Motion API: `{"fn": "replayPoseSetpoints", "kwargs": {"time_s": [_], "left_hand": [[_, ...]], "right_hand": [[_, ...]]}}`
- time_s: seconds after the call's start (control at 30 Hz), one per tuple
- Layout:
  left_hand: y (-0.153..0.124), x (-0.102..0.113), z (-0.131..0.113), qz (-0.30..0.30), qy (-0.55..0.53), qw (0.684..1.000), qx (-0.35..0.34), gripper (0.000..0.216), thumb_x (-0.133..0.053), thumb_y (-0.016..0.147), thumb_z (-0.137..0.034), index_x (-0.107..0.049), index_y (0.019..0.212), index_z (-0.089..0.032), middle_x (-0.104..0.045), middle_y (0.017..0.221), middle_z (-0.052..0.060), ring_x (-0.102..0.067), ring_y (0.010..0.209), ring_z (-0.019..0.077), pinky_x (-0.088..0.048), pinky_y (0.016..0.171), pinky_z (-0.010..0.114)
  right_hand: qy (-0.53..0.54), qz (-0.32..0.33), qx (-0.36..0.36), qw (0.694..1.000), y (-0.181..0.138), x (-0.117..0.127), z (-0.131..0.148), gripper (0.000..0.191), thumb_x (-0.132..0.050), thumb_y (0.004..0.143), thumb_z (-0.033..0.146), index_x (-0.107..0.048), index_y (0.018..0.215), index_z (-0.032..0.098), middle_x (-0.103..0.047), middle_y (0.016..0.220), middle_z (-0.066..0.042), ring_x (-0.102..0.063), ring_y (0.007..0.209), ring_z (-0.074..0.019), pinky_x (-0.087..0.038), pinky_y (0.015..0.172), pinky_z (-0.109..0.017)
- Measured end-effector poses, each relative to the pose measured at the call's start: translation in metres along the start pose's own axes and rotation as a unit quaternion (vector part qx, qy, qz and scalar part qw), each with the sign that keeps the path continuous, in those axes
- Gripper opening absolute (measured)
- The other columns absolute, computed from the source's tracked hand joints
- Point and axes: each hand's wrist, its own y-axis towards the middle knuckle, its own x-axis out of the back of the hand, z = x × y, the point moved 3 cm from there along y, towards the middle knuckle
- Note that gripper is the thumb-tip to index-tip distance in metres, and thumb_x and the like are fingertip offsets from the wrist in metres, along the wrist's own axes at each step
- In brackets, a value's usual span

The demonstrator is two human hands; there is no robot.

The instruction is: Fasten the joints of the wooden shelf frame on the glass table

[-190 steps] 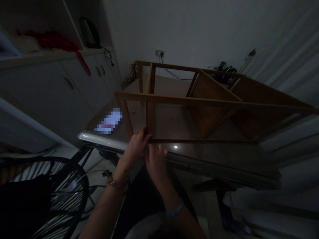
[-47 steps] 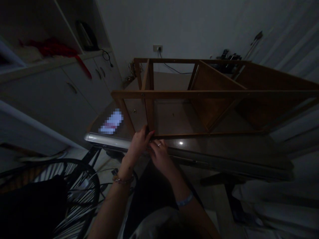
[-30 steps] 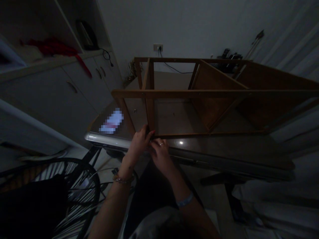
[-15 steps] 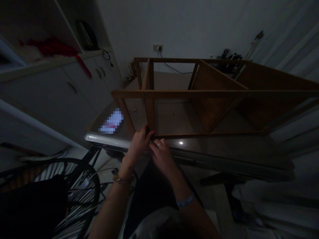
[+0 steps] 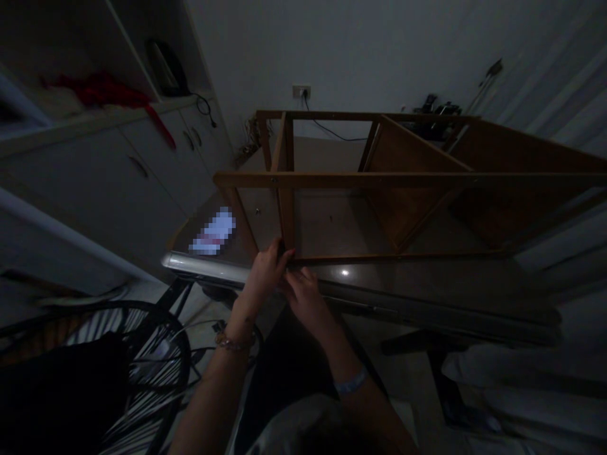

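A brown wooden shelf frame (image 5: 332, 181) lies on its side across the table, its panels standing upright. My left hand (image 5: 269, 268) is closed around the near lower rail, where a cross panel (image 5: 286, 218) meets it. Just right of and below it, my right hand (image 5: 303, 289) has its fingers pinched together close to the same joint. Whatever is between those fingertips is too small and dark to make out. Inside the frame, a small metal piece (image 5: 258, 211) and a small dark piece (image 5: 331, 218) lie on the tabletop.
The table's metal-trimmed edge (image 5: 213, 264) runs in front of me. A pale blurred item (image 5: 214, 232) lies at its left end. A black corded chair (image 5: 142, 379) stands at lower left, white cabinets (image 5: 142, 158) behind it. A curtain (image 5: 564, 114) hangs at right.
My right hand has turned slightly at the joint, its fingers shifting a little. My left hand keeps its hold, and the frame stays in place.
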Motion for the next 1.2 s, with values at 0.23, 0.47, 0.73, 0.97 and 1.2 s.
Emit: {"fn": "replayPoseSetpoints", "kwargs": {"time_s": [0.23,0.47,0.73,0.97,1.2], "left_hand": [[0.000,0.000,-0.001,-0.005,-0.017,1.000,0.001,0.029,-0.051,0.097,-0.032,-0.054,0.118,-0.012,-0.074,0.087,0.011,-0.073,0.081,0.0228,-0.051,0.065,0.025],[-0.001,0.000,-0.001,0.002,-0.016,1.000,0.006,0.031,-0.052,0.096,-0.031,-0.054,0.120,-0.010,-0.074,0.091,0.014,-0.073,0.083,0.0247,-0.052,0.066,0.027],[0.000,-0.001,0.000,-0.006,-0.011,1.000,0.002,0.034,-0.051,0.097,-0.033,-0.052,0.123,-0.011,-0.074,0.097,0.015,-0.073,0.088,0.0245,-0.053,0.071,0.028],[-0.001,-0.001,-0.001,0.002,0.017,1.000,-0.026,0.029,-0.047,0.099,-0.031,-0.054,0.119,-0.013,-0.073,0.099,0.014,-0.073,0.084,0.0219,-0.052,0.068,0.026],[0.000,-0.004,0.001,0.006,0.039,0.999,-0.025,0.031,-0.047,0.099,-0.032,-0.052,0.120,-0.011,-0.072,0.099,0.015,-0.073,0.085,0.0225,-0.052,0.068,0.026]], "right_hand": [[-0.014,-0.039,0.009,0.999,-0.001,-0.003,-0.001,0.006,-0.059,0.092,0.019,-0.064,0.095,0.021,-0.066,0.099,-0.007,-0.054,0.095,-0.0236,-0.044,0.084,-0.038],[-0.028,-0.079,0.041,0.996,-0.006,-0.014,-0.008,0.011,-0.056,0.095,0.024,-0.067,0.096,0.021,-0.066,0.097,-0.007,-0.055,0.093,-0.0225,-0.045,0.087,-0.038],[-0.039,-0.121,0.038,0.991,-0.006,-0.022,-0.010,0.019,-0.051,0.098,0.028,-0.068,0.095,0.021,-0.068,0.091,-0.006,-0.058,0.088,-0.0213,-0.045,0.086,-0.037],[-0.035,-0.099,0.053,0.993,-0.007,-0.015,-0.011,0.016,-0.055,0.096,0.027,-0.067,0.103,0.022,-0.070,0.099,-0.006,-0.059,0.095,-0.0220,-0.045,0.088,-0.038],[-0.026,-0.075,0.062,0.995,-0.006,-0.010,-0.011,0.015,-0.058,0.094,0.026,-0.067,0.105,0.023,-0.068,0.103,-0.006,-0.058,0.099,-0.0218,-0.046,0.091,-0.038]]}}
